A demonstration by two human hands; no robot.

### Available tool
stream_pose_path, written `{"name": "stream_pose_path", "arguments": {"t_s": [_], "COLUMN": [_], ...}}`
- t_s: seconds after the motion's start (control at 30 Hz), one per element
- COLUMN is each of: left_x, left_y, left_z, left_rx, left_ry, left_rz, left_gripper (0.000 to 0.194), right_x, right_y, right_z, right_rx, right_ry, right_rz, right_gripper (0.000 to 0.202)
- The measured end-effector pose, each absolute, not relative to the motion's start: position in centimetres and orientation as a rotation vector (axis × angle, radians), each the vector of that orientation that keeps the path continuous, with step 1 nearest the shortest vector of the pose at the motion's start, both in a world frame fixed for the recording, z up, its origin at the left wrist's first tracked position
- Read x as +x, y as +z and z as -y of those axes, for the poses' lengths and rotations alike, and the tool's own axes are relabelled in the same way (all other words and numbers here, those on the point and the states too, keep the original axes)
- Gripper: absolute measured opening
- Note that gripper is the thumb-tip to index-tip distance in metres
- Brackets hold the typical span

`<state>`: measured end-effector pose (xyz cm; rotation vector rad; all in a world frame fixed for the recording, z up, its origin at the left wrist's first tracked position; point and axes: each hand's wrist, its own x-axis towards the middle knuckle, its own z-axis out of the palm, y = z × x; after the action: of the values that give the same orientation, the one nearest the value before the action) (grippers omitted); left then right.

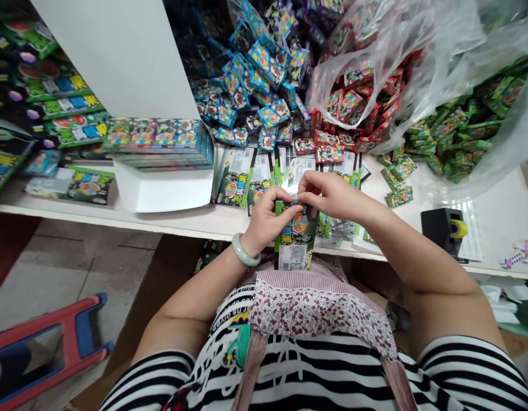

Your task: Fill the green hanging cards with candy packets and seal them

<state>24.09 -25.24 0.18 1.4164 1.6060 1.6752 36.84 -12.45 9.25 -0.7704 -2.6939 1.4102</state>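
Note:
A dark green and black printed packet [294, 237] is upright at the table's front edge, its top end between my hands. My left hand [270, 220], with a pale green bangle on its wrist, grips the packet's upper left side with thumb and fingers. My right hand [323, 194] pinches at the packet's top edge; its fingertips are closed together, and anything small between them is hidden. More flat printed packets [234, 185] lie on the table just behind my hands.
A white open box [165, 185] with stacked small boxes stands left. Behind lie piles of blue boxes [233, 85], red boxes [349, 105] and green boxes [452, 128], the latter two in clear bags. A black tape dispenser [441, 228] sits right; a red-blue stool [71, 337] is lower left.

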Motion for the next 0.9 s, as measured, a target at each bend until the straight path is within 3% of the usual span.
{"name": "stream_pose_path", "arguments": {"t_s": [0.1, 0.2, 0.33, 0.4, 0.53, 0.7, 0.77, 0.9], "left_x": [24.2, 24.1, 24.4, 24.5, 21.9, 10.6, 5.3, -1.1], "left_y": [0.1, 0.1, 0.0, 0.1, 2.1, 6.8, 7.1, 4.4], "left_z": [25.1, 25.3, 27.0, 28.5, 31.8, 33.2, 31.9, 28.6], "left_rx": [1.432, 1.455, 1.318, 1.265, 1.298, 1.597, 1.782, 1.83], "left_ry": [1.682, 1.664, 1.537, 1.367, 1.372, 1.892, 1.594, 1.123], "left_rz": [-1.633, -1.607, -1.483, -1.31, -1.326, -2.283, -2.565, -2.655], "left_gripper": [0.023, 0.022, 0.043, 0.049, 0.041, 0.028, 0.033, 0.033], "right_x": [36.7, 36.7, 37.0, 37.3, 38.4, 40.3, 40.8, 41.4], "right_y": [8.8, 7.6, 5.7, 5.2, 4.9, 4.6, 4.1, 2.5], "right_z": [12.2, 11.5, 10.7, 10.6, 10.1, 9.5, 9.9, 11.4], "right_rx": [-0.81, -0.857, -0.989, -0.985, -0.839, -0.902, -0.948, -0.954], "right_ry": [1.461, 1.767, 2.446, 2.588, 2.466, 1.97, 1.879, 1.88], "right_rz": [2.649, 2.458, 2.156, 2.019, 1.986, 2.01, 2.001, 2.064], "right_gripper": [0.009, 0.012, 0.024, 0.032, 0.037, 0.043, 0.047, 0.051]}}
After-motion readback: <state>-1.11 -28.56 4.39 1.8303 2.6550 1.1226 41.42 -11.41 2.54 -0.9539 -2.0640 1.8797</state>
